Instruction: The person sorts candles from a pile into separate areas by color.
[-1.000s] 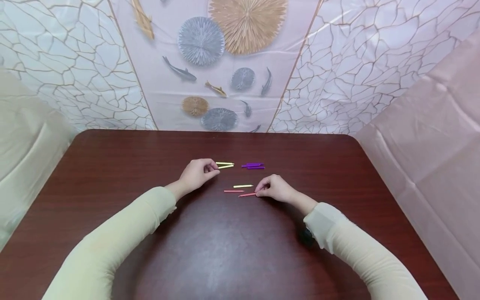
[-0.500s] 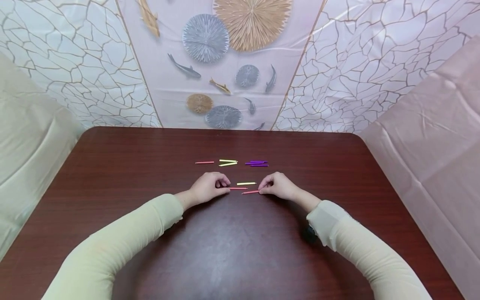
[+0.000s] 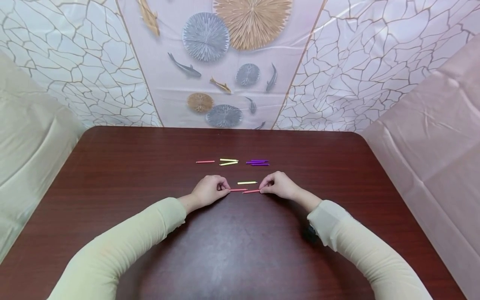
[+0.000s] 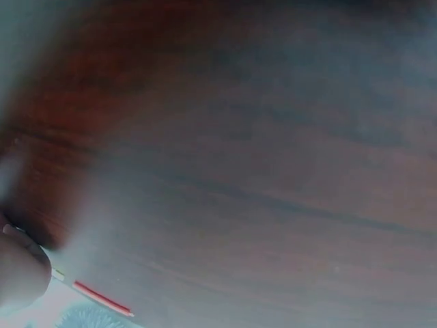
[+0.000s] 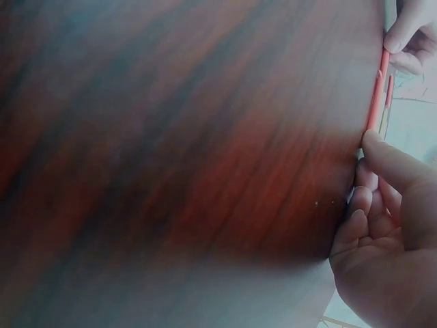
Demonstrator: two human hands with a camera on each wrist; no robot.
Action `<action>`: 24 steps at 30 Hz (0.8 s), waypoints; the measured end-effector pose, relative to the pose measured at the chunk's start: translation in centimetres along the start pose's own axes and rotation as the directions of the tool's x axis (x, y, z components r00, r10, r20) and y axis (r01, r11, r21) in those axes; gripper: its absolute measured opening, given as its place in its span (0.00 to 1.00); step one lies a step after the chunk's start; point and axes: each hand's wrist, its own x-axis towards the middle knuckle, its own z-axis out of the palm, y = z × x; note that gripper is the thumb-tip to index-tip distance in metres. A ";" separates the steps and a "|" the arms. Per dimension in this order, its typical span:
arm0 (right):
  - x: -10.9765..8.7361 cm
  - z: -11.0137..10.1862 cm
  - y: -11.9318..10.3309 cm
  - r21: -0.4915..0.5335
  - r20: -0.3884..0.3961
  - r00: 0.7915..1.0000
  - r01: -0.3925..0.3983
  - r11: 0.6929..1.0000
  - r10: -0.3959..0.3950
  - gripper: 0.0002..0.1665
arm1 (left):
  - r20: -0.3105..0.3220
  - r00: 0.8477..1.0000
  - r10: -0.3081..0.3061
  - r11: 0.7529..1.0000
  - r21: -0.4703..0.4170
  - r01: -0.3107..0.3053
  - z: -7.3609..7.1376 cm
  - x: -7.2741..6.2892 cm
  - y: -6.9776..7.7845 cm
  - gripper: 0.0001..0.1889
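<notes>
In the head view my left hand [image 3: 210,191] pinches the left end of a slim red candle [image 3: 238,190] between thumb and fingertips. Opposite it, my right hand [image 3: 280,185] pinches the right end of another red candle [image 3: 251,191]. Their free ends overlap slightly, close together; whether they touch is unclear. Just behind them lies a yellow candle [image 3: 247,183]. The right wrist view also shows the right thumb and fingers on its red candle [image 5: 375,102]. Only part of the left hand [image 4: 24,273] appears in the left wrist view.
Farther back on the dark wooden table [image 3: 210,250] lie a lone red candle [image 3: 205,161], two yellow candles [image 3: 228,160] in a narrow V, and a small bunch of purple candles [image 3: 260,165]. Patterned cloth [image 3: 225,83] hangs behind the table.
My left hand has come forward and right from beside the yellow pair, leaving a red candle there, and now grips one of the nearer red candles. The right hand has hardly moved.
</notes>
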 end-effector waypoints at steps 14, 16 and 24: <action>0.0 0.1 0.2 -0.018 0.002 1.000 0.009 1.000 -0.009 0.02 | -0.017 1.000 -0.023 0.999 -0.033 0.023 -0.2 -0.8 -0.1 0.03; -0.1 0.1 0.2 -0.015 -0.001 1.000 0.011 1.000 -0.011 0.02 | -0.022 1.000 -0.018 0.999 -0.036 0.017 -0.2 -1.0 -0.2 0.03; -0.2 0.1 0.0 -0.003 -0.034 0.998 0.045 0.999 -0.045 0.03 | -0.039 0.999 -0.019 0.999 -0.046 0.017 -0.4 -1.9 -1.2 0.03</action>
